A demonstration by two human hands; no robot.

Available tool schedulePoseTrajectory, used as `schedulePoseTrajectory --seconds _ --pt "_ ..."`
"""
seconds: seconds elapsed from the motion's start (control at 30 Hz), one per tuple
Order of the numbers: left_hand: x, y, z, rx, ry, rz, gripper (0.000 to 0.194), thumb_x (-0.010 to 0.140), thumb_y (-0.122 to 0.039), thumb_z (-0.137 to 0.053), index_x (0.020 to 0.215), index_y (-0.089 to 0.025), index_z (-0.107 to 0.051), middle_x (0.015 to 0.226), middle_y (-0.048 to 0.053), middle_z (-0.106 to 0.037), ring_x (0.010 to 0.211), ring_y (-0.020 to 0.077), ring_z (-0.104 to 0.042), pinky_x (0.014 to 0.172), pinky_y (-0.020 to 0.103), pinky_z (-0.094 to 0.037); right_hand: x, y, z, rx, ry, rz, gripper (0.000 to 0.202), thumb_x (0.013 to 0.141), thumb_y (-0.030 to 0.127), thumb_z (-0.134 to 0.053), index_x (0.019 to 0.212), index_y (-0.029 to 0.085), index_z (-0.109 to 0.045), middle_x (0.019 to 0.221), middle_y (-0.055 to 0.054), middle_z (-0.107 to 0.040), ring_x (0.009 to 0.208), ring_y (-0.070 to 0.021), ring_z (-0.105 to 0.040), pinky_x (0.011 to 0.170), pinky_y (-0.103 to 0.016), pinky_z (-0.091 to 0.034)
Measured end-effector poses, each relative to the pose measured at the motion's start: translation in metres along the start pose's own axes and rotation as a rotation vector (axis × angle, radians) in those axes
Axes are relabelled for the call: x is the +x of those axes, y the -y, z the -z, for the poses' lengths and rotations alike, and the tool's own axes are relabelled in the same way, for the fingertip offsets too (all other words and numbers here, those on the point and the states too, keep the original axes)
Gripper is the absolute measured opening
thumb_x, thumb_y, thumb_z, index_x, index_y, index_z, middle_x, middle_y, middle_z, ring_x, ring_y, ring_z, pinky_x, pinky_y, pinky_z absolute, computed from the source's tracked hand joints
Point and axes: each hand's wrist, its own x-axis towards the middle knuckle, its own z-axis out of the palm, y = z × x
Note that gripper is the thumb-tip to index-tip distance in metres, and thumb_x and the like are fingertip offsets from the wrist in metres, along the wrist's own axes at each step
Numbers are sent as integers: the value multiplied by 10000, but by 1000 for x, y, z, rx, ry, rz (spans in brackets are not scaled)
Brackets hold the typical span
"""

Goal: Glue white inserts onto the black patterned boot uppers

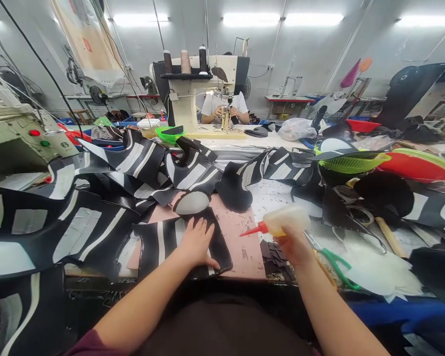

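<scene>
My left hand [197,244] lies with its fingers spread on a black piece with white strips [152,249], near the front edge of the table. Just beyond the fingertips is a rounded, pale-centred part [192,202] with a dark border. To the right, my right hand [294,247] is wrapped round a translucent squeeze bottle [287,220] holding yellowish liquid. The bottle is tilted on its side, its red nozzle pointing left above the pink board [239,237]. Small dark scraps [274,259] lie below the bottle.
Black pieces with white strips [85,227] are heaped on the left and behind. Green-handled scissors [337,267], a wooden-handled tool [391,237] and a green basket [352,162] are at the right. A person [207,106] sits behind the sewing machine [185,101].
</scene>
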Motion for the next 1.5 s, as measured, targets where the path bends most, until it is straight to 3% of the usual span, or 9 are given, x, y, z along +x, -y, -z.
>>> schedulePoseTrajectory --seconds 0.1,0.27,0.43,0.67,0.87,1.07,1.5 --pt "4 -1 0 -22 34 15 1206 465 -760 -644 1373 -46 -298 1392 265 -308 1309 367 -254 1077 528 -88 20 -5 -29 -95 12 51 474 478 469 -787 823 215 -584 763 -24 -626 621 -174 -579 394 -235 -439" --pt "5 1 -4 -71 41 -2 1126 528 -722 -634 1358 -27 -322 1396 261 -303 1309 376 -248 1080 517 -76 52 -25 -78 -331 24 62 578 459 490 -768 892 158 -578 856 -81 -649 738 -242 -619 497 -314 -515" --pt "4 2 -11 -90 2 -12 1131 530 -728 -623 1347 -3 -330 1386 273 -314 1306 372 -253 1085 504 -66 74 -53 -97 -560 63 170 673 506 463 -755 1066 172 -521 962 -85 -644 824 -258 -626 578 -355 -548" --pt "4 2 -13 -102 -23 -28 1129 510 -726 -640 1337 -16 -346 1376 291 -319 1302 381 -256 1076 515 -65 86 -67 -98 -676 52 246 647 542 468 -733 1084 179 -529 991 -84 -647 895 -261 -613 708 -386 -540" --pt "3 3 -3 -86 64 -66 1035 513 -728 -647 1322 -132 -398 1384 295 -299 1308 391 -244 1053 541 -65 79 -57 -93 -667 59 190 670 536 493 -731 1085 167 -529 971 -96 -644 854 -269 -621 625 -378 -554" --pt "6 5 -2 -122 69 -120 951 477 -690 -705 1264 -211 -472 1373 261 -345 1301 419 -239 1040 560 -64 69 -46 -84 -698 97 204 640 524 519 -728 1019 152 -557 927 -101 -649 835 -279 -616 665 -431 -548" --pt "6 3 2 -120 77 -113 893 501 -663 -709 1248 -228 -486 1378 230 -357 1308 392 -240 1050 539 -64 35 -28 -60 -663 115 117 631 506 552 -748 935 122 -576 824 -95 -639 639 -216 -601 462 -351 -528"
